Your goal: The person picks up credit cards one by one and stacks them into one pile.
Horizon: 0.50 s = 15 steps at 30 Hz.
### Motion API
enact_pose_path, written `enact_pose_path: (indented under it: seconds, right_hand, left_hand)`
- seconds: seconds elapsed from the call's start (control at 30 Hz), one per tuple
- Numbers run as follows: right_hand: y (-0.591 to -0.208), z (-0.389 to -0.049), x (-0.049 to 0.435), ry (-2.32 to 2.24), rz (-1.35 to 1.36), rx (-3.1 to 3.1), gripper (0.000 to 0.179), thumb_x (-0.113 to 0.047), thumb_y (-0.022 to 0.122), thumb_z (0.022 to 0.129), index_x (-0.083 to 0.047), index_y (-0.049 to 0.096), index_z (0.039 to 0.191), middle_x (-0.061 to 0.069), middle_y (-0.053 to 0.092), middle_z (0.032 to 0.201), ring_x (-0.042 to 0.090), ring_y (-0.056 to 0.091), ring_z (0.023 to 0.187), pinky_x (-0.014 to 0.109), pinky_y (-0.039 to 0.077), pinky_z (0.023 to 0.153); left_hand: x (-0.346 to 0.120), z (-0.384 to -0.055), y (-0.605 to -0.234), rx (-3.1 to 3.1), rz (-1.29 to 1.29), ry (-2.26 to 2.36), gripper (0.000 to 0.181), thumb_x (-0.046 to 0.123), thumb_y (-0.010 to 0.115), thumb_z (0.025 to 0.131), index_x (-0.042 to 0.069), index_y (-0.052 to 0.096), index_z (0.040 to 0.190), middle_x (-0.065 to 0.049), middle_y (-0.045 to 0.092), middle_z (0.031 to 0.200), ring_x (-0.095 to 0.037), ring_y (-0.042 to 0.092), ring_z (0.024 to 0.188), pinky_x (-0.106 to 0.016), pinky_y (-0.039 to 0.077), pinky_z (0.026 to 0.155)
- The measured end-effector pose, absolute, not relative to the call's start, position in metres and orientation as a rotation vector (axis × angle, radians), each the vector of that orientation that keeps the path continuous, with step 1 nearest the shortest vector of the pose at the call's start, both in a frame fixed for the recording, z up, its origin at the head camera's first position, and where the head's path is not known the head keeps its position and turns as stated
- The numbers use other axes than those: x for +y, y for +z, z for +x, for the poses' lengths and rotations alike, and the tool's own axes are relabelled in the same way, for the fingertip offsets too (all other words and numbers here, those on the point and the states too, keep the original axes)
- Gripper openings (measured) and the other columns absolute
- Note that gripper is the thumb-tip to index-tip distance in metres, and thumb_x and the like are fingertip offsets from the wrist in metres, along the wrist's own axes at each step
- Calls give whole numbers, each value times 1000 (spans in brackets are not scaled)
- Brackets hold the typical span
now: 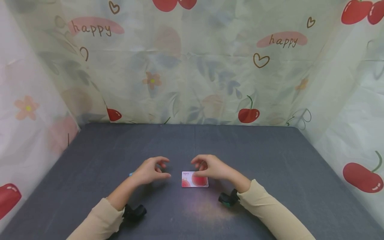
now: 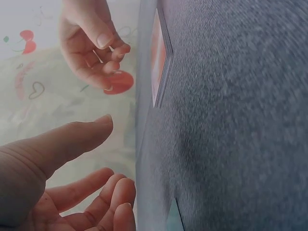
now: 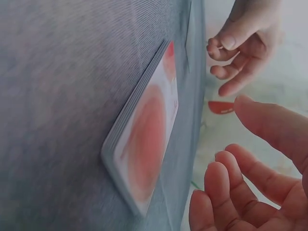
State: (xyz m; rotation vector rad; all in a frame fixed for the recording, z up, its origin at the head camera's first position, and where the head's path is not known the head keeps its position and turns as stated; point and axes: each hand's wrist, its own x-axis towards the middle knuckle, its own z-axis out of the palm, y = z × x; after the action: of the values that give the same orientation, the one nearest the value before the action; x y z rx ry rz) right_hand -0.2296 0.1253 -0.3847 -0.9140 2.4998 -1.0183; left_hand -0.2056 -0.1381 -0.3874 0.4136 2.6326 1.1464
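A small stack of cards (image 1: 196,182) lies on the dark table, its top card printed white with pink-red round shapes. In the right wrist view the stack (image 3: 147,139) shows several thin layers along its edge. My right hand (image 1: 213,167) hovers just over its right side, thumb and fingers apart, gripping nothing. To the left of the stack my left hand (image 1: 148,172) is held above the table, fingers loosely bent and nothing between them. Beside the left wrist a bit of a blue thing (image 1: 131,174) shows, mostly hidden by that hand; its flat edge (image 2: 174,219) appears in the left wrist view.
The dark grey table (image 1: 195,143) spreads around the hands. Behind it and at both sides hang pale curtains (image 1: 192,66) printed with cherries, flowers and hearts. Black wrist devices (image 1: 135,212) sit under both sleeves, close to the tabletop.
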Motion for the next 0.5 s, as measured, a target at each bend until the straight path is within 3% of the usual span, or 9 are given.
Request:
enact_pose_path:
  seconds: [0.3,0.5]
  right_hand:
    - [-384,-235,101,-1009,-955,2474,40,-21,72,81,-2,60,114,13,62,99,8,56,80,18,47,75]
    - [-385,-240,84,-987,-1005,2468,39,-20,71,82,-3,60,115,13,62,100,8,57,81,17,47,74]
  left_hand:
    - [-151,-202,-386,2643,335,1177,54,21,75,77,2,55,124,-14,60,103,-14,57,76,-26,46,62]
    - [-163,-200,-387,2679,322,1172,55,24,74,78,1,55,124,-14,61,104,-17,61,82,-31,51,70]
